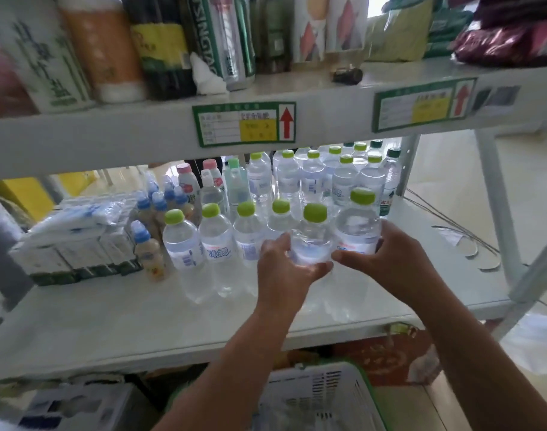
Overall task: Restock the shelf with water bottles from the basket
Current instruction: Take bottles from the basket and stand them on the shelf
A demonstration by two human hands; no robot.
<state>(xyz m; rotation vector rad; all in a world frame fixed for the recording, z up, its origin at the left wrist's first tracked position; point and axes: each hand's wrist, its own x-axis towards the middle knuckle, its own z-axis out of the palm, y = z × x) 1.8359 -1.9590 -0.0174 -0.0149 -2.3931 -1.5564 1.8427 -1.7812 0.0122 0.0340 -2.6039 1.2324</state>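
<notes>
1. Left hand (pixel 284 269) curled round clear green-capped water bottle (pixel 312 237), thumb on the near side.
2. Right hand (pixel 387 259) gripping second green-capped bottle (pixel 357 225), just beside the first.
3. Both bottles upright at right end of front row (pixel 210 244) on middle shelf (pixel 110 315); more green-capped bottles (pixel 312 172) behind.
4. Blue-capped beige drink bottles (pixel 147 247) and white cartons (pixel 73 253) to the left.
5. White slotted basket (pixel 322 396) below, green rim.
6. Upper shelf edge: green price label (pixel 244 124), red arrow.
</notes>
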